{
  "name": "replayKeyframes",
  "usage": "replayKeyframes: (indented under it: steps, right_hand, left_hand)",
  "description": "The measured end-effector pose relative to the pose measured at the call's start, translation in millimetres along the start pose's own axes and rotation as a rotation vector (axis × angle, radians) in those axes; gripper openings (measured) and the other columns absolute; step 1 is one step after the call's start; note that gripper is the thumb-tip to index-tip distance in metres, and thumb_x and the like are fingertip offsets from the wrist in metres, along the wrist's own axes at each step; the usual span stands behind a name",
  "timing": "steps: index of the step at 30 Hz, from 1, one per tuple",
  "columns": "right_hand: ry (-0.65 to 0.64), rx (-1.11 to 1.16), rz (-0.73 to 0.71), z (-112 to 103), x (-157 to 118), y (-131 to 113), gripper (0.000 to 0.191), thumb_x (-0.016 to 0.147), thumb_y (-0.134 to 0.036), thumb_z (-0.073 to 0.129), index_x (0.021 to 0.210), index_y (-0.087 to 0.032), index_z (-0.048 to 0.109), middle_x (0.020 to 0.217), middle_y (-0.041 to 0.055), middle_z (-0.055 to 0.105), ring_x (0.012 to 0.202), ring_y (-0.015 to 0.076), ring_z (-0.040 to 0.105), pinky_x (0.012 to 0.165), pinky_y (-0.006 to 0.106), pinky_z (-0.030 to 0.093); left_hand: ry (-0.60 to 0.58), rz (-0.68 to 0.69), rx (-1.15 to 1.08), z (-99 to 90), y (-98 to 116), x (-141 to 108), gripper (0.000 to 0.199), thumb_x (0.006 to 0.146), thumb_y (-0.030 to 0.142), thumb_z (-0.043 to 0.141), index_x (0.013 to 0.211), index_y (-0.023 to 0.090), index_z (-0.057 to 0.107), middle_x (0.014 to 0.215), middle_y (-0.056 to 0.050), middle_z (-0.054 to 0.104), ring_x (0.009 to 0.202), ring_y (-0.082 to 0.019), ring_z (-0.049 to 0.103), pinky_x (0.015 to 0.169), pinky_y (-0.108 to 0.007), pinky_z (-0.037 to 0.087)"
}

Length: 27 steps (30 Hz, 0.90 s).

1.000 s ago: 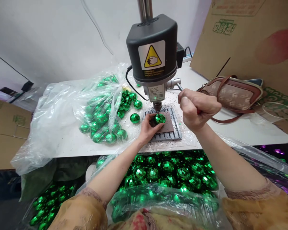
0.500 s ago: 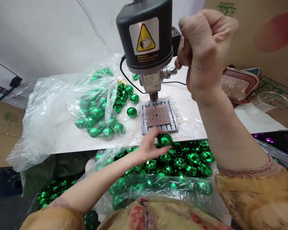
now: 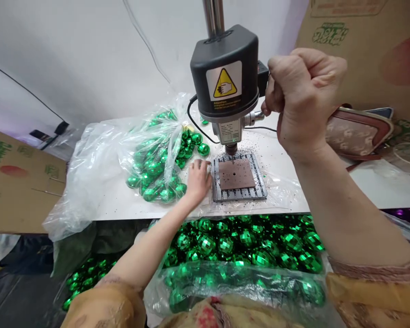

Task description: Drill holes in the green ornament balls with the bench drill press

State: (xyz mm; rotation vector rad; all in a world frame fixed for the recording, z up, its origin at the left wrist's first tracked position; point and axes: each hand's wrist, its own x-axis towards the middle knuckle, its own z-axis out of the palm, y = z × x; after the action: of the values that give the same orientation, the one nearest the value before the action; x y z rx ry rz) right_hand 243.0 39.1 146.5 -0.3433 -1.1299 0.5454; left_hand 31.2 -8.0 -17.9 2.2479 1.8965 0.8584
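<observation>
My left hand [image 3: 198, 180] is at the left edge of the metal base plate [image 3: 217, 197], its fingers curled downward over the white table; a ball that stood there earlier is hidden under it. My right hand [image 3: 305, 93] is a closed fist at the right of the drill press [image 3: 225, 75], around its feed lever, whose grip is hidden. Below the drill chuck [image 3: 231, 148] lies a brown board [image 3: 235, 175] with a small dark hole. Shiny green faceted balls [image 3: 153, 164] fill a clear plastic bag left of my left hand.
More green balls [image 3: 248, 238] fill a plastic-lined container below the table's front edge. Dark shavings surround the base plate. A pouch [image 3: 358, 130] and a clear cup [image 3: 408, 157] are at the right. Cardboard boxes [image 3: 23, 182] stand on both sides.
My left hand has moved from in front of the base plate to its left side, and the ball it held is out of sight. My right hand remains at the lever; the view has shifted.
</observation>
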Motion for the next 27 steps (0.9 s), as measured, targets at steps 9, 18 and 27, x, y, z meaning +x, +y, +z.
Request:
replayKeyframes:
  steps: [9, 18, 27]
  right_hand:
    - [0.008, -0.094, 0.02, 0, -6, -6, 0.042, 0.081, -0.016, 0.059, 0.045, -0.023, 0.039, 0.039, -0.0058, 0.032, 0.036, 0.0077, 0.026, 0.04, 0.03, 0.02]
    - [-0.008, -0.137, 0.004, 0, -6, -4, 0.049, 0.085, -0.022, 0.067, 0.045, -0.023, 0.037, 0.039, -0.0052, 0.032, 0.037, 0.0081, 0.026, 0.042, 0.031, 0.021]
    - [-0.027, -0.169, 0.0, -2, -7, -4, 0.054, 0.087, -0.033, 0.068, 0.047, -0.023, 0.034, 0.042, -0.0038, 0.031, 0.039, 0.0099, 0.026, 0.044, 0.033, 0.022]
  left_hand:
    - [-0.06, -0.352, -0.996, 0.9, -24, 36, 0.035, 0.084, 0.042, 0.073, 0.112, 0.023, 0.065, 0.1, -0.005, 0.068, 0.093, -0.02, 0.066, 0.089, -0.039, 0.055]
    - [-0.086, -0.327, -1.209, 30.6, 5, 28, 0.061, 0.073, 0.055, 0.083, 0.12, 0.02, 0.065, 0.109, -0.007, 0.073, 0.099, -0.02, 0.069, 0.089, -0.033, 0.054]
    - [-0.139, -0.129, -1.009, 44.6, 11, 28, 0.061, 0.075, 0.053, 0.082, 0.124, 0.021, 0.064, 0.12, -0.01, 0.072, 0.102, -0.022, 0.067, 0.091, -0.037, 0.053]
